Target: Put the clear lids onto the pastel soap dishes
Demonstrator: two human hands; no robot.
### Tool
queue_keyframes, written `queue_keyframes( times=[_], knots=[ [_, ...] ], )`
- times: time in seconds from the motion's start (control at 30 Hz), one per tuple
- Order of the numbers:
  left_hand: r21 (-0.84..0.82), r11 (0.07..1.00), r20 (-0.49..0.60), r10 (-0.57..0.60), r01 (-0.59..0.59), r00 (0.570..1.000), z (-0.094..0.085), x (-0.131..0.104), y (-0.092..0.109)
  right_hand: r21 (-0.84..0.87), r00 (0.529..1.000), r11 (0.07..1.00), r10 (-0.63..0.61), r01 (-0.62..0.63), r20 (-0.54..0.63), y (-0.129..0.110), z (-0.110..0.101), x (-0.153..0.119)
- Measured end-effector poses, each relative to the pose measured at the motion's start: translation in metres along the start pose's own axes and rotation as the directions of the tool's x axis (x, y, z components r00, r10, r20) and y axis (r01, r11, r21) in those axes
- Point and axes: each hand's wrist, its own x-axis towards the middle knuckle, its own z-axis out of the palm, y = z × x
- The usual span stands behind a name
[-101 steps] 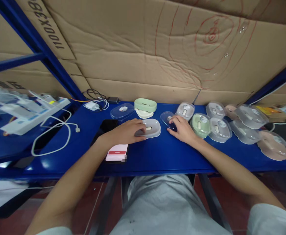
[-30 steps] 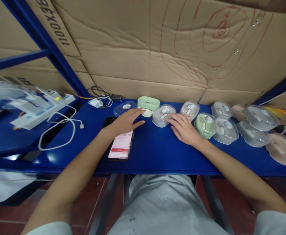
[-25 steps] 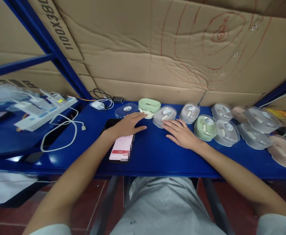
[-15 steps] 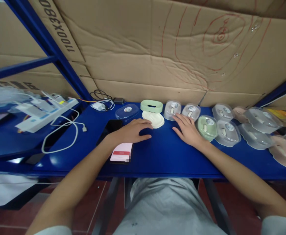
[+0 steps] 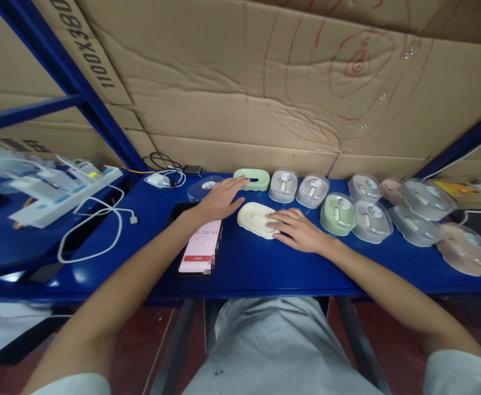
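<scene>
A shallow cream tray lies on the blue table in front of me. My right hand is on its right end, fingers over the top and thumb along the near rim. Behind the tray stands a light green oval shell with a dark slot. My left hand reaches toward it with fingers stretched out, the fingertips overlapping its left end; whether they touch cannot be made out. Partly behind the left hand lies a clear oval lid with a round sticker.
Below my left forearm lies a phone with a lit screen. Several clear-lidded boxes in grey, green and pink line the right side. At left are a power strip and white cable. A cardboard wall stands behind.
The cream tray has come nearer to me, away from the green shell. My right hand has moved left onto it. My left hand has left the tray and moved up toward the green shell.
</scene>
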Motion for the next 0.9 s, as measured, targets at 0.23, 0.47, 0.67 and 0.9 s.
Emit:
queue_keyframes(
  times=[0.23, 0.47, 0.67, 0.9],
  knots=[
    [0.064, 0.997, -0.007, -0.046, 0.046, 0.999, 0.004, 0.026, -0.009, -0.05, 0.997, 0.997, 0.06, -0.062, -0.038, 0.005, -0.001, -0.003],
    [-0.048, 0.997, -0.009, 0.054, -0.054, 0.999, -0.02, -0.013, 0.017, -0.045, 0.983, 0.992, 0.11, -0.117, -0.147, 0.012, 0.002, -0.004],
    [0.037, 0.982, 0.115, 0.182, -0.187, 0.977, -0.026, -0.026, 0.053, -0.048, 0.984, 0.995, 0.077, -0.085, -0.158, 0.008, -0.005, -0.003],
    [0.044, 0.983, 0.251, 0.162, -0.179, 0.954, -0.025, -0.028, 0.063, -0.02, 0.998, 0.999, 0.025, -0.026, -0.058, 0.006, -0.004, -0.001]
  ],
)
